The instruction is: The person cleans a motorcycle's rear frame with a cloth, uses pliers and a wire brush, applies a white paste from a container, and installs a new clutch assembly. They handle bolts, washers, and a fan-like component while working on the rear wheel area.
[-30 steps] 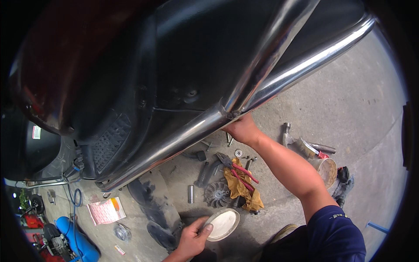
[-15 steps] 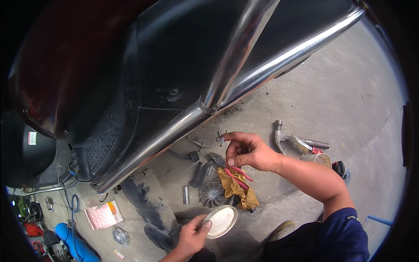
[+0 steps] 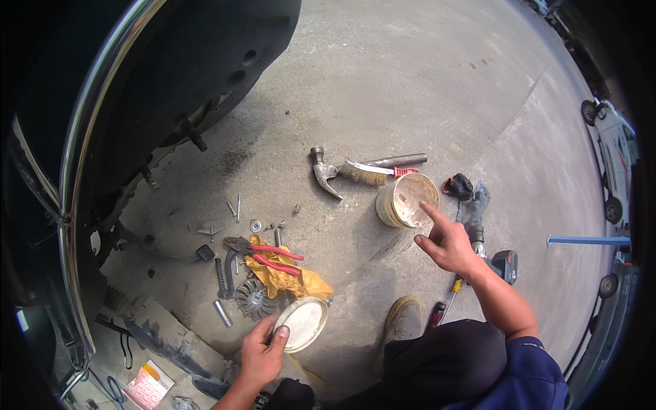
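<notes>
My left hand [image 3: 263,350] grips the near rim of a round white lid [image 3: 304,321] low in the middle. My right hand [image 3: 447,240] hovers above the ground with its forefinger stretched out, the fingertip over the near rim of an open white tub [image 3: 406,199]; it holds nothing. Left of the lid lie red-handled pliers [image 3: 263,251] on a yellow rag [image 3: 294,277], with a grey finned fan wheel [image 3: 254,298] beside them.
A hammer [image 3: 324,174] and a wire brush [image 3: 365,173] lie beyond the tub. A cordless drill [image 3: 488,256] rests at right near my hand. Loose bolts and washers [image 3: 254,224] are scattered on the concrete. A dark vehicle body with a chrome tube [image 3: 89,130] fills the left.
My head has turned from the vehicle down to the ground. My right hand has left the chrome tube and swung right to the tub. My left hand has kept hold of the lid.
</notes>
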A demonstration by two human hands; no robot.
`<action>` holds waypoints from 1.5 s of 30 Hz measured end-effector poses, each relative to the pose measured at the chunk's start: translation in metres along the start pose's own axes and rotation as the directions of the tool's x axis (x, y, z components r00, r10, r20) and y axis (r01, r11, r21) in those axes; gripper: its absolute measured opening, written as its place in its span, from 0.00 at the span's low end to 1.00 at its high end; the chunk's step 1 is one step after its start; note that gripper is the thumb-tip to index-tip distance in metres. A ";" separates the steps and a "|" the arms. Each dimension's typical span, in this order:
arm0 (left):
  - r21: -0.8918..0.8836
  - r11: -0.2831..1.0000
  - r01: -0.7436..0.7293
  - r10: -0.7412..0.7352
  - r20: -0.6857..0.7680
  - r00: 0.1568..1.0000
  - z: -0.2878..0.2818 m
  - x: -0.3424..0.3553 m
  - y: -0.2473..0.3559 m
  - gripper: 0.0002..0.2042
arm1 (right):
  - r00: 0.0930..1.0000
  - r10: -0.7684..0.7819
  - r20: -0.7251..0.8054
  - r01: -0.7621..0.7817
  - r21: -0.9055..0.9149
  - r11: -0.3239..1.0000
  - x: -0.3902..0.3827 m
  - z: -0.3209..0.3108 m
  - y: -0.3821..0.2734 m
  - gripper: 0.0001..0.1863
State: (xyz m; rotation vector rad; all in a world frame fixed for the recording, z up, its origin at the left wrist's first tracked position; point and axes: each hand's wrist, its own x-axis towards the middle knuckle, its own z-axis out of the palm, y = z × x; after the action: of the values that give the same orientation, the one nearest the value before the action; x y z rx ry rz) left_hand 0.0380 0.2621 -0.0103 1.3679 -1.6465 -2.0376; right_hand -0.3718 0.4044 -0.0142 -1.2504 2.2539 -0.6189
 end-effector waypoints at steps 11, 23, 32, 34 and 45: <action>0.126 0.980 -0.151 0.135 0.125 0.983 0.029 0.016 0.007 0.16 | 0.960 -0.274 -0.062 0.173 -0.640 0.749 -0.025 0.029 0.046 0.33; 0.107 0.987 -0.124 0.111 0.120 0.987 0.035 0.018 0.011 0.16 | 0.959 -0.238 -0.155 0.161 -0.394 0.905 -0.047 0.020 0.058 0.40; -0.202 0.976 0.087 -0.076 0.061 0.995 0.034 0.028 0.000 0.17 | 0.994 0.111 0.004 -0.097 0.525 0.846 -0.040 0.055 0.098 0.48; -0.309 0.945 0.108 -0.104 0.030 0.994 0.034 0.031 -0.005 0.17 | 0.994 0.075 -0.075 -0.017 0.580 0.814 -0.048 0.062 0.106 0.48; -0.637 0.745 0.197 -0.143 0.137 0.980 0.049 0.058 0.013 0.15 | 0.928 0.019 0.373 -0.371 0.926 -0.068 -0.063 0.073 0.019 0.40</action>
State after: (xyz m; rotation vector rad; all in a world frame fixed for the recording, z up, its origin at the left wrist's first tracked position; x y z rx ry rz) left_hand -0.0352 0.2538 -0.0317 1.2034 -0.6928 -2.4516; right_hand -0.3105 0.4564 -0.0698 -0.0950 0.9832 -1.4943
